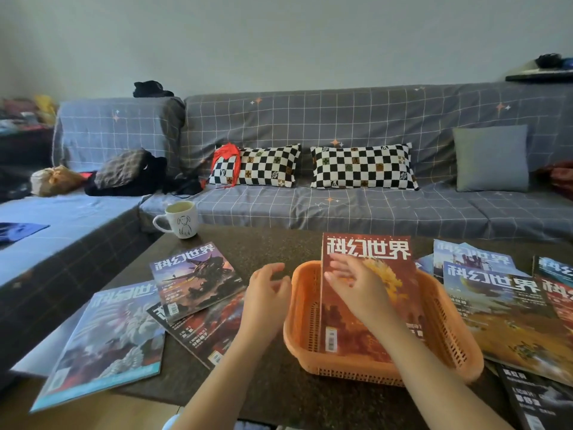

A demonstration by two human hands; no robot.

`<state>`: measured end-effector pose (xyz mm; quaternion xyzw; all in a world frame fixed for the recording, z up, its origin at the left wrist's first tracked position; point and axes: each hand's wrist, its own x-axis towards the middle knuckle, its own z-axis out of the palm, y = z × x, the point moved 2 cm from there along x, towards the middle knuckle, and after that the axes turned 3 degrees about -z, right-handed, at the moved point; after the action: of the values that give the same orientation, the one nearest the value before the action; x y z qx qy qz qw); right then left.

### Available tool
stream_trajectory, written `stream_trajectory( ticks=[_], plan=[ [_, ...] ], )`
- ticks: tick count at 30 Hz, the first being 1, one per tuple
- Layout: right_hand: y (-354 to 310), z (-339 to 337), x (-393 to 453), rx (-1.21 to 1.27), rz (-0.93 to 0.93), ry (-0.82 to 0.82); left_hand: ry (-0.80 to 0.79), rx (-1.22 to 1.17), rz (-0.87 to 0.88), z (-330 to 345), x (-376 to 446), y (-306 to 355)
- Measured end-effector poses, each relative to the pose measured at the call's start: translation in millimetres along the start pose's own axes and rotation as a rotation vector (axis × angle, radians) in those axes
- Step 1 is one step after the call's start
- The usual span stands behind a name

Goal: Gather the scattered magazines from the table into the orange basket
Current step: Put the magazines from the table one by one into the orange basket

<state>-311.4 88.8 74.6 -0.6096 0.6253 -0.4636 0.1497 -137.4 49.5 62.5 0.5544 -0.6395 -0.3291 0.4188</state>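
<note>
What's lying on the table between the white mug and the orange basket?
In the head view, only bare dark tabletop lies between the mug and the basket; the purple-covered magazine sits just beside that stretch.

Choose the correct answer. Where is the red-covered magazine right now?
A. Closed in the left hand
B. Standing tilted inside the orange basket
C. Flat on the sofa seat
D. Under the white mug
B: the red-covered magazine stands tilted in the orange basket, its top edge rising above the rim, with the right hand against its cover.
</note>
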Motion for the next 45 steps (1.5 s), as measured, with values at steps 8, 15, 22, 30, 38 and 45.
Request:
stream_trajectory(
  ticks=[8, 15, 22, 30, 38, 45],
  plan=[
    [-37, 115, 51, 0.125, -0.009, -0.222, 0.164, 0.134, -0.093, -78, 49, -65],
    [-19, 199, 96, -0.016, 0.146, -0.415, 0.226, 0.262, -0.257, -105, 82, -129],
    [-5, 234, 115, -0.213, 0.263, -0.628, 0.252, 0.3, -0.391, -106, 90, -165],
    [-14, 225, 102, -0.505, 0.188, -0.587, 0.354, 0.146, -0.595, -130, 95, -167],
    [-24, 202, 70, -0.496, 0.284, -0.603, 0.229, 0.117, -0.733, -137, 71, -163],
    [-27, 175, 35, -0.312, 0.41, -0.637, 0.178, 0.198, -0.66, -145, 33, -155]
  ],
)
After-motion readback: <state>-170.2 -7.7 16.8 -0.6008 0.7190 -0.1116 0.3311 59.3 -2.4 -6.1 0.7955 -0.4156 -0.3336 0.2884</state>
